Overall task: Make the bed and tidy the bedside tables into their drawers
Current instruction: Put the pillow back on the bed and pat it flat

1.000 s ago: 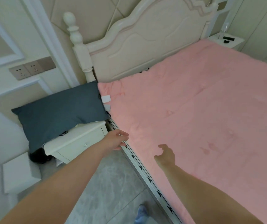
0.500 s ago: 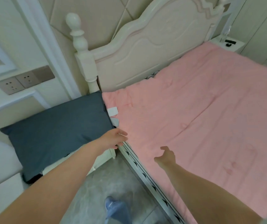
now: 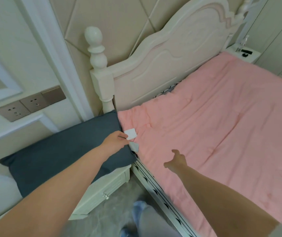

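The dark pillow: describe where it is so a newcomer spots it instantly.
Start at the white bedpost at the near corner of the headboard. Just below it, a white bedside table stands beside the pink quilt. The dark pillow lies across its top, the only slate-blue thing among whites and pinks.

There is one view only, from a wide-angle camera worn on the person's head. It looks forward and steeply down along both bare forearms, from beside the bed's near edge. The left hand (image 3: 115,140) sits near the middle of the frame, the right hand (image 3: 177,160) lower and to its right. Beyond the hands the headboard (image 3: 171,65) fills the upper frame; below them the floor (image 3: 112,218) shows close up. Straight lines bow toward the edges, as a wide lens renders them.
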The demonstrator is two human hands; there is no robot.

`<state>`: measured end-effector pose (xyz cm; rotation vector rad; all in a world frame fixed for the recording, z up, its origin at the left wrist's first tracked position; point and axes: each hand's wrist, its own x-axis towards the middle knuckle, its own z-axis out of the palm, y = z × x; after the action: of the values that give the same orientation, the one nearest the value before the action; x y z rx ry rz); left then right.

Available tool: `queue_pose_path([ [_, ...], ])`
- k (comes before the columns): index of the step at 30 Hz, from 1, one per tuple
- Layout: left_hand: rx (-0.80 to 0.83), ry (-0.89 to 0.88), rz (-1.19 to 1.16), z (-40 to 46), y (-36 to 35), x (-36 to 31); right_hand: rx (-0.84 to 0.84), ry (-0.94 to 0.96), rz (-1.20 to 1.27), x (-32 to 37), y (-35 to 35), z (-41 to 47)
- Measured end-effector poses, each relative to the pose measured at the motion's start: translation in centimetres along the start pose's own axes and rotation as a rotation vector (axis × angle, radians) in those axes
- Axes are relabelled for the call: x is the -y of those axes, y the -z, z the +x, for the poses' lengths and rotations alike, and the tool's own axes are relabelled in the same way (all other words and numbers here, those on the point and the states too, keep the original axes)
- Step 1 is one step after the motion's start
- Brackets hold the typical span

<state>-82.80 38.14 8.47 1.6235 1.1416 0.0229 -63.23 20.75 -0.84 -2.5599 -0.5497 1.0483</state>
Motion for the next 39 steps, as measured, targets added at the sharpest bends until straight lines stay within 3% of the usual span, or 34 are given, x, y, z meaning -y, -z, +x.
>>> queue_pose_path([
  [12, -0.023, 0.167, -0.025, 12.9, 6.3, -1.0, 0.168, -0.026, -0.019, 11.9, -2.1, 11.7],
  [23, -0.047, 0.375, -0.325, 24.6, 5.8, 1.9, 0.345, -0.043, 0.061, 20.2, -8.6, 22.7],
  [26, -0.063, 0.414, -0.347, 29.2, 5.0, 4.1, 0.312, -0.08, 0.044, 21.5, -12.5, 25.3],
  [30, -0.024, 0.41, -0.345, 33.2, 3.5, 6.0, 0.223, -0.006, -0.172, 22.0, -16.1, 29.5],
  [33, -0.023, 0.395, -0.36, 35.8, 2.8, 7.6, 0.179, -0.067, -0.138, 22.1, -18.2, 32.5],
  [36, -0.03, 0.393, -0.412, 37.4, 2.0, 8.9, 0.101, -0.098, -0.321, 21.7, -20.2, 34.0],
  [39, -0.019, 0.383, -0.488, 38.3, 0.5, 9.7, -0.016, 0.038, -0.395, 20.4, -20.0, 34.7],
])
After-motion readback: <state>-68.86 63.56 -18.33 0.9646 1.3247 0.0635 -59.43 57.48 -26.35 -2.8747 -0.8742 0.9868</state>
